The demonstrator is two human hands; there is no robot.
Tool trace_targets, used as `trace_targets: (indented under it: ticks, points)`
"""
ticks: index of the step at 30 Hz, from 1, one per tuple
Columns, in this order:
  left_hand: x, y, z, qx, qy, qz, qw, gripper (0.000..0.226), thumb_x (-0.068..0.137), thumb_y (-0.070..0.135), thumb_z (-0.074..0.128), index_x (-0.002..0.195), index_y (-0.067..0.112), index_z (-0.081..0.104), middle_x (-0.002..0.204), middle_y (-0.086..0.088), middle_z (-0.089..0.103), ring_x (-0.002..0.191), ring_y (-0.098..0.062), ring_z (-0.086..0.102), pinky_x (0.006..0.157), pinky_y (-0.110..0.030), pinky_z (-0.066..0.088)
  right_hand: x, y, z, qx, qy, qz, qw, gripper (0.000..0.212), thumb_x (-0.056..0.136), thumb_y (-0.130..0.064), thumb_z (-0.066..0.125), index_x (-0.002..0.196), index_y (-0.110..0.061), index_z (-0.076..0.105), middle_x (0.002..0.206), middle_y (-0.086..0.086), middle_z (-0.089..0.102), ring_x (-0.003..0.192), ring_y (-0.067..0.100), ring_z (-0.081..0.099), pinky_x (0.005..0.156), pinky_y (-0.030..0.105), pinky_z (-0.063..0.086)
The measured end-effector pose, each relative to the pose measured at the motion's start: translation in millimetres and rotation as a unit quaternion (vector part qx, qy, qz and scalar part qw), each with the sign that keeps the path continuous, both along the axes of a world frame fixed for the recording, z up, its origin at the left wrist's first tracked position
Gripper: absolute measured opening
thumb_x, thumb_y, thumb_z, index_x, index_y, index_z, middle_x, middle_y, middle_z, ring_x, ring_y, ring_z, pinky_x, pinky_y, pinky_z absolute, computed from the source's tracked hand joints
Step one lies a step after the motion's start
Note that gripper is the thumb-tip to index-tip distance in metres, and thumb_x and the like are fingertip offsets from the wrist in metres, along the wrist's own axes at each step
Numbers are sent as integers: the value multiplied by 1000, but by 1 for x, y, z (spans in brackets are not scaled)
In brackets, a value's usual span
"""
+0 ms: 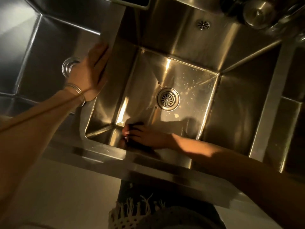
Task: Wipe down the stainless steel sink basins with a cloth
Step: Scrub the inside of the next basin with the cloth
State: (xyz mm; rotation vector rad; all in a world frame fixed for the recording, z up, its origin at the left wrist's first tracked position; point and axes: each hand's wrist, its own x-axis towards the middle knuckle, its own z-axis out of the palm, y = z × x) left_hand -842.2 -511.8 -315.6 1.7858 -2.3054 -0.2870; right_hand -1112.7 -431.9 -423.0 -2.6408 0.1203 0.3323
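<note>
The middle stainless steel basin (194,103) fills the view, with a round drain (168,99) in its floor and pale water spots to the drain's right. My right hand (148,137) is down in the basin's near left corner. Its curled fingers grip a dark cloth (134,125) and press it against the near wall and floor. The cloth is in shadow and mostly hidden by the fingers. My left hand (93,70) lies flat, fingers straight, on the divider rim (113,28) between the middle and left basins. Thin bangles circle that wrist.
A left basin (41,52) with its own drain (70,66) lies beyond my left hand. Part of a right basin (293,76) shows at the right edge. Metal pots (258,13) stand at the far right corner. An overflow hole (202,24) sits in the back wall.
</note>
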Motion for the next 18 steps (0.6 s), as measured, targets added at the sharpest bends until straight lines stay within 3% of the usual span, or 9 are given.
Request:
trace_targets:
  ticks: [3,4,7,9,11,13,15,18]
  points:
    - [-1,2,1,-36,-17,1,999,53,94,24,42,142,2,37,148,-19,35,135,-35,36,103,-45,35,3,1,2,4,-43,-33,999,30,92,-12,58,119,-2,64,128,18,60,121,38,55,99,46,46]
    - [-2,2,2,-48,-26,4,998,52,94,25,42,140,2,39,146,-20,38,132,-37,41,98,-45,38,-2,-2,-3,-12,-29,-49,998,28,93,-15,59,116,-2,66,125,17,62,119,35,57,99,43,47]
    - [-5,0,1,-70,-19,-6,997,51,92,23,43,137,-1,42,143,-23,41,127,-40,45,94,-42,37,-17,-2,-22,-36,66,-141,987,38,102,-26,43,131,-5,54,139,14,50,133,26,42,113,35,27]
    - [-4,0,-1,-62,15,-9,998,51,93,19,44,140,-2,38,146,-23,36,132,-38,38,103,-40,34,-20,3,-35,-18,105,-208,972,40,100,-22,47,136,-7,50,144,15,45,137,27,38,113,37,28]
    - [-3,0,-2,-44,34,-6,998,52,94,17,43,142,-1,34,148,-23,32,136,-37,32,106,-40,31,-24,-3,-31,-30,173,-130,976,42,102,-22,39,144,-14,39,153,10,32,141,27,30,116,37,24]
    - [-3,0,-2,-20,42,-2,999,53,95,18,42,144,0,30,150,-22,28,138,-36,28,108,-39,28,-32,-13,-10,15,260,-113,959,44,102,-19,35,146,-21,33,157,3,22,143,24,23,118,33,18]
    - [-2,0,-1,-6,48,-3,999,54,95,16,43,145,1,28,151,-21,26,140,-35,25,111,-38,23,-45,-20,17,31,281,-168,945,50,96,-9,44,144,-21,37,155,1,25,139,26,30,114,35,29]
    - [-3,-1,4,1,42,-11,999,59,93,10,51,145,0,27,150,-23,27,138,-39,27,113,-45,25,-69,-16,73,46,275,-267,922,45,95,-11,45,139,-22,44,142,4,45,120,28,51,99,36,43]
